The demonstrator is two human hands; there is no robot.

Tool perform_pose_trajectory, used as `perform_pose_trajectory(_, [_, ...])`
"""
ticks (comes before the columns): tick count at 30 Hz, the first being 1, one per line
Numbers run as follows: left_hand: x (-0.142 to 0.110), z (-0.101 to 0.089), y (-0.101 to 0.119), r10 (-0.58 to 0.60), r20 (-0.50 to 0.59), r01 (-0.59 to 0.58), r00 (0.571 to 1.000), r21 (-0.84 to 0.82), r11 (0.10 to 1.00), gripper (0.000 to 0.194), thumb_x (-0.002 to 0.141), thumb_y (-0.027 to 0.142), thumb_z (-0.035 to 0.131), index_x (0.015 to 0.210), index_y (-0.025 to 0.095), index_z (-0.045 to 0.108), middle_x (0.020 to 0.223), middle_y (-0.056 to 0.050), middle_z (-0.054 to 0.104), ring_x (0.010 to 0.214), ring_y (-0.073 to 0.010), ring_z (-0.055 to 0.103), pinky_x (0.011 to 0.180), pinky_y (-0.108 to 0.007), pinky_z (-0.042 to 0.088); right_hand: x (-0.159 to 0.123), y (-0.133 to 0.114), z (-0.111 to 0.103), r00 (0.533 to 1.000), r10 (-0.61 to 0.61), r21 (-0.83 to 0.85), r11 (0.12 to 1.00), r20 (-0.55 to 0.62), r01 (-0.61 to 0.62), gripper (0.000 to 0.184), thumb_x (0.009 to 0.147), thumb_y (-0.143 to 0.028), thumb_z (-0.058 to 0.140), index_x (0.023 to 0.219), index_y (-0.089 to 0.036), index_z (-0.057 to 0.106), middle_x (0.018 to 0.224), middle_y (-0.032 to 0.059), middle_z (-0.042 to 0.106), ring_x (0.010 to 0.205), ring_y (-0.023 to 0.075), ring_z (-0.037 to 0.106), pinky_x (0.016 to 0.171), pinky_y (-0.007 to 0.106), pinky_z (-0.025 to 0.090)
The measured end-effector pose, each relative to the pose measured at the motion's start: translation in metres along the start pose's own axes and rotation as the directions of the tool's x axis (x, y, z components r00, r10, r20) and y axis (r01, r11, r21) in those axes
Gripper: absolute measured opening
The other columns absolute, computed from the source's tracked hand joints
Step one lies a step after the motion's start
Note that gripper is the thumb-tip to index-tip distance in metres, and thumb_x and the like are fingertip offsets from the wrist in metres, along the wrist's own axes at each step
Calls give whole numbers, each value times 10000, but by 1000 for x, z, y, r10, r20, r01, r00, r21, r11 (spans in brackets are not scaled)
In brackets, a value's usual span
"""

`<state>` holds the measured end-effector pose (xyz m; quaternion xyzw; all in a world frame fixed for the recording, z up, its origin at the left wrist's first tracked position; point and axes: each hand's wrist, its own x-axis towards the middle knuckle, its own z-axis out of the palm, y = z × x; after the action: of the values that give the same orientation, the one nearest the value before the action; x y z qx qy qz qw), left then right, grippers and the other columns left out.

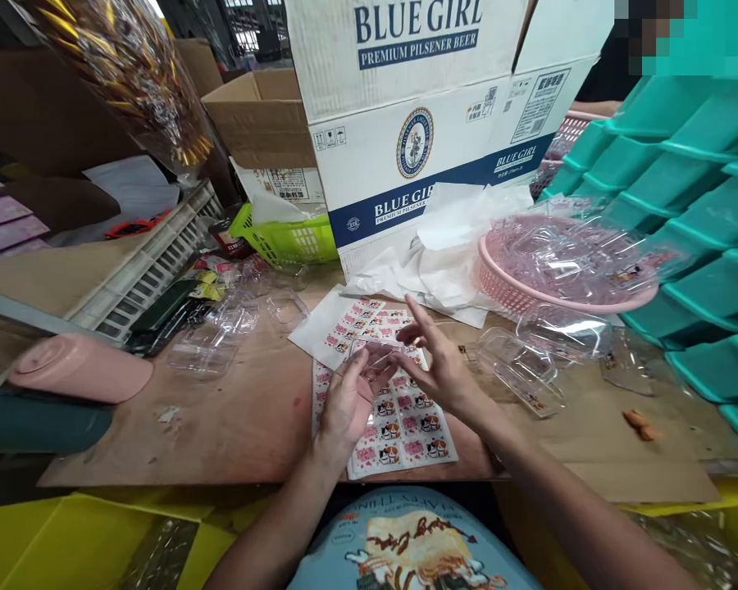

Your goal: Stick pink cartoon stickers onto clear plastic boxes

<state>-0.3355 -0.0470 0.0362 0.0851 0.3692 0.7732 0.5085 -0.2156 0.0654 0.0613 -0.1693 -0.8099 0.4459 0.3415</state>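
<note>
Over the sticker sheets, my left hand is closed around a small clear plastic box, thumb on top and fingers beneath. My right hand meets the box's right end with its thumb and bent fingers, while the index finger points outward. Whether a sticker is between those fingers is too small to tell. Below both hands lies a sheet of cat-and-dog stickers with pink lettering. Another sticker sheet and a white backing paper lie just beyond, partly covered by my hands.
A pink basket heaped with clear plastic boxes stands right, near stacked teal bins. Loose clear boxes lie before it. A white carton and a green basket stand behind. A pink tumbler lies left. Another person is at back right.
</note>
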Motion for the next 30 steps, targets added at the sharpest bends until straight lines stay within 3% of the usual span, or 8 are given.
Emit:
perform_pose_trajectory(2, [-7,2,2,14,56,-16,998,44,999,204,879,241,678,1064,162,708,1107,-77,750,1100,-223,689,1042,-409,496,-13,-18,-14,989,130,225,964,76,-144,741,917,-264,636,1558,-260,264,879,28,623,776,169,613,739,358,570])
perform_pose_trajectory(5, [-16,4,4,17,119,-29,993,105,994,259,855,201,703,1113,177,701,1165,-80,737,1153,-250,670,1069,-450,480,-31,-39,-32,884,272,543,708,381,-452,687,944,-293,623,1535,-272,271,759,-15,591,657,133,597,597,279,557])
perform_pose_trajectory(7, [-19,5,2,17,123,-31,992,115,993,263,839,174,715,1102,190,707,1150,-64,744,1119,-239,686,1060,-458,492,-41,-44,-37,817,293,622,537,496,-570,686,938,-292,642,1521,-284,280,745,-25,590,617,116,592,559,261,563])
perform_pose_trajectory(10, [-22,8,-2,17,115,-31,993,123,992,196,827,155,722,1020,193,732,1064,-39,770,1013,-219,722,1038,-478,515,-50,-43,-38,762,303,653,393,573,-648,724,937,-286,648,1535,-293,239,713,-36,596,563,105,573,515,271,587])
perform_pose_trajectory(22, [-24,9,-5,-6,155,-28,988,219,975,195,819,171,739,1011,198,756,1071,-45,768,1025,-228,711,1043,-478,521,-56,-37,-36,696,366,640,281,618,-715,806,932,-288,658,1568,-265,163,612,-60,596,459,85,542,463,249,575])
perform_pose_trajectory(30, [-22,4,-7,0,165,-34,986,203,979,208,835,164,722,1040,199,746,1109,-49,760,1055,-229,701,1048,-486,519,-54,-35,-30,688,373,654,235,622,-719,773,937,-295,647,1557,-279,185,593,-56,611,438,99,573,449,253,568])
